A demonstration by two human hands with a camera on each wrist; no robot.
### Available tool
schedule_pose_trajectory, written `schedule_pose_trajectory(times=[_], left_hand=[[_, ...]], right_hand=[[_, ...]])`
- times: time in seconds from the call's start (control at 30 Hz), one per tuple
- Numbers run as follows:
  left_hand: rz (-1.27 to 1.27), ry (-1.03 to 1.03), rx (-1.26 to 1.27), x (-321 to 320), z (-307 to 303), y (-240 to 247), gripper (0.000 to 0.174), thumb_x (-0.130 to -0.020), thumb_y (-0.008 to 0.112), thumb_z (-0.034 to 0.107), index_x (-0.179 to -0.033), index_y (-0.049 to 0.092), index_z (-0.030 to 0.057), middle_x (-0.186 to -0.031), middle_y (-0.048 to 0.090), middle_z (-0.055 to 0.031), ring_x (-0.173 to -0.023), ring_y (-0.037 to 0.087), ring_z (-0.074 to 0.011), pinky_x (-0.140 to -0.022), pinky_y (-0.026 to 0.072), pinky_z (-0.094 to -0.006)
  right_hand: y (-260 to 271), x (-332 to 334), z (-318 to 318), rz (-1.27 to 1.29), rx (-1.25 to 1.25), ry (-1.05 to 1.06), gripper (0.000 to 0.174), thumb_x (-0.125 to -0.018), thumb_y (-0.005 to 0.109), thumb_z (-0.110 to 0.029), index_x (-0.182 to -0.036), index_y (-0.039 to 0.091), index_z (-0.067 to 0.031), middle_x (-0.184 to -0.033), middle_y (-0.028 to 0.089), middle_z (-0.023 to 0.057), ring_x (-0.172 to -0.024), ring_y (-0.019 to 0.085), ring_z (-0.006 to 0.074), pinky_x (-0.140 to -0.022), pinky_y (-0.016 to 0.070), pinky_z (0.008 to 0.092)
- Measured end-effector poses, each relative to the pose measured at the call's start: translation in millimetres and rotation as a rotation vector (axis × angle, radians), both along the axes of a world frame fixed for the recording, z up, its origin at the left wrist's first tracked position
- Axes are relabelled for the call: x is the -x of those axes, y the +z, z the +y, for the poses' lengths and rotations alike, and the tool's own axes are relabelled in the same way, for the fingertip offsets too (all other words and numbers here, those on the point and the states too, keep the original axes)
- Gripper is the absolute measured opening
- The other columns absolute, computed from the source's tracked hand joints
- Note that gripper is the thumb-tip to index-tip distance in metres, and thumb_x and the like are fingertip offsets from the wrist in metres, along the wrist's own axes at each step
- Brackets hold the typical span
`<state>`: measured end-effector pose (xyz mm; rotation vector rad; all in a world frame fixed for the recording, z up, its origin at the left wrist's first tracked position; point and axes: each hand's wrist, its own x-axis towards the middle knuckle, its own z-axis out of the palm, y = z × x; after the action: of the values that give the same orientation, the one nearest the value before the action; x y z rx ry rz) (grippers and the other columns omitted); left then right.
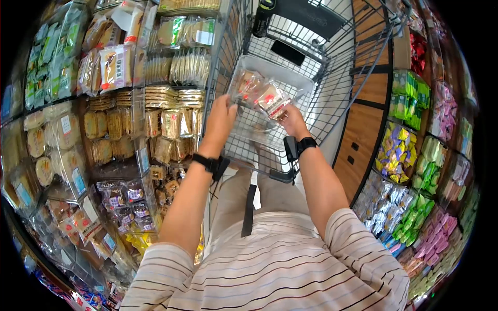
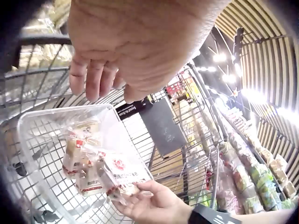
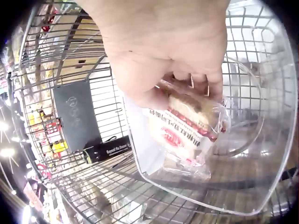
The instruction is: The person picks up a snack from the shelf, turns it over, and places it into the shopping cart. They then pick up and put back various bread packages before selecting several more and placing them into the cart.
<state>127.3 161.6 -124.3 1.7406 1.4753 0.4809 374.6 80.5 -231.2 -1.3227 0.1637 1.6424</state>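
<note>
My right hand (image 1: 294, 123) grips a clear-wrapped bread packet (image 3: 187, 116) by one edge, thumb on one side and fingers on the other. The packet carries white print with a red round mark. It is over a clear plastic bin (image 1: 300, 83) inside the shopping cart. Beside it in the left wrist view are other wrapped bread packets (image 2: 80, 161), overlapping one another within the bin's outline. My left hand (image 1: 220, 122) is at the bin's left side, near the cart's wire wall. Its fingers (image 2: 93, 79) extend loosely above the bin, holding nothing.
The wire cart (image 1: 337, 98) surrounds the bin. Beyond the bin lie a black flat rectangle (image 1: 288, 52) and a dark panel (image 1: 306, 18). Shelves of packaged baked goods (image 1: 174, 116) line the left; colourful bagged snacks (image 1: 397, 150) fill the right, beside a wood-fronted cabinet (image 1: 358, 145).
</note>
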Motion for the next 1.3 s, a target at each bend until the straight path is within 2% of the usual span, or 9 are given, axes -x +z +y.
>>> schedule_pose_trajectory(times=[0.1, 0.27, 0.3, 0.43, 0.63, 0.8, 0.97, 1.03, 1.3], left_hand=[[-0.031, 0.041, 0.073, 30, -36, 30, 0.037, -0.096, 0.060, 0.013, -0.129, 0.052, -0.0022, -0.114, 0.064, -0.0192, -0.104, 0.064, -0.0277, -0.090, 0.0506, -0.0360], [-0.051, 0.162, 0.151, 67, -84, 64, 0.037, -0.095, 0.060, 0.011, -0.127, 0.053, -0.0047, -0.114, 0.062, -0.0221, -0.102, 0.064, -0.0324, -0.089, 0.0511, -0.0380], [-0.063, 0.185, 0.142, 74, -92, 66, 0.036, -0.095, 0.060, 0.011, -0.127, 0.053, -0.0044, -0.114, 0.062, -0.0220, -0.102, 0.064, -0.0322, -0.089, 0.0511, -0.0381], [-0.059, 0.218, 0.064, 96, -115, 79, 0.033, -0.095, 0.060, 0.010, -0.125, 0.054, -0.0015, -0.110, 0.063, -0.0179, -0.098, 0.064, -0.0276, -0.086, 0.0508, -0.0359], [-0.068, 0.396, -0.097, 163, -121, 178, 0.032, -0.093, 0.063, 0.012, -0.122, 0.056, 0.0006, -0.108, 0.063, -0.0154, -0.098, 0.063, -0.0279, -0.086, 0.0499, -0.0360], [-0.019, 0.679, -0.310, 263, -137, 279, 0.028, -0.093, 0.063, 0.010, -0.120, 0.058, 0.0017, -0.109, 0.065, -0.0134, -0.102, 0.064, -0.0244, -0.087, 0.0505, -0.0325], [0.365, 0.831, -0.738, 377, -166, 374, 0.026, -0.096, 0.062, 0.014, -0.118, 0.062, 0.0013, -0.110, 0.067, -0.0118, -0.099, 0.065, -0.0224, -0.086, 0.0511, -0.0326], [0.381, 0.858, -0.783, 429, -178, 387, 0.036, -0.092, 0.068, 0.022, -0.120, 0.060, 0.0007, -0.112, 0.065, -0.0188, -0.102, 0.064, -0.0354, -0.088, 0.0505, -0.0397], [0.645, 0.956, -0.484, 554, -183, 369, 0.071, -0.090, 0.068, 0.041, -0.139, 0.044, -0.0039, -0.124, 0.059, -0.0290, -0.116, 0.058, -0.0406, -0.096, 0.0468, -0.0455]], right_hand=[[-28, -7, 10, 0.114, -0.012, 0.061, 0.039, -0.085, 0.060, -0.019, -0.122, 0.053, -0.0065, -0.114, 0.062, 0.0119, -0.096, 0.064, 0.0245, -0.085, 0.0540, 0.0437], [-41, -19, 22, -0.131, 0.241, 0.362, 0.037, -0.089, 0.060, -0.026, -0.123, 0.055, -0.0126, -0.109, 0.061, 0.0076, -0.100, 0.060, 0.0211, -0.085, 0.0508, 0.0384], [-25, -13, 24, -0.175, 0.218, 0.347, 0.032, -0.091, 0.063, -0.032, -0.116, 0.058, -0.0132, -0.098, 0.062, 0.0019, -0.086, 0.062, 0.0158, -0.080, 0.0539, 0.0359], [-39, -7, 20, 0.016, -0.085, 0.387, 0.042, -0.096, 0.061, -0.032, -0.132, 0.053, -0.0111, -0.113, 0.063, 0.0055, -0.100, 0.064, 0.0200, -0.084, 0.0542, 0.0309], [30, 38, 19, -0.080, -0.070, 0.578, 0.065, -0.093, 0.063, -0.052, -0.140, 0.044, -0.0112, -0.125, 0.056, 0.0150, -0.114, 0.058, 0.0285, -0.096, 0.0522, 0.0424], [111, 120, 43, -0.070, -0.187, 0.619, 0.029, -0.098, 0.058, -0.024, -0.120, 0.053, -0.0059, -0.105, 0.063, 0.0147, -0.091, 0.065, 0.0261, -0.075, 0.0573, 0.0391], [199, 205, 55, -0.058, -0.376, 0.821, 0.026, -0.097, 0.058, -0.019, -0.118, 0.053, -0.0031, -0.099, 0.065, 0.0117, -0.084, 0.066, 0.0215, -0.073, 0.0570, 0.0350], [224, 234, 56, -0.043, -0.445, 0.886, 0.026, -0.097, 0.057, -0.016, -0.118, 0.053, -0.0019, -0.099, 0.065, 0.0115, -0.084, 0.066, 0.0197, -0.071, 0.0565, 0.0334], [291, 316, 39, -0.133, -0.615, 1.144, 0.028, -0.097, 0.057, -0.017, -0.118, 0.054, 0.0006, -0.102, 0.067, 0.0143, -0.083, 0.068, 0.0206, -0.071, 0.0570, 0.0311]])
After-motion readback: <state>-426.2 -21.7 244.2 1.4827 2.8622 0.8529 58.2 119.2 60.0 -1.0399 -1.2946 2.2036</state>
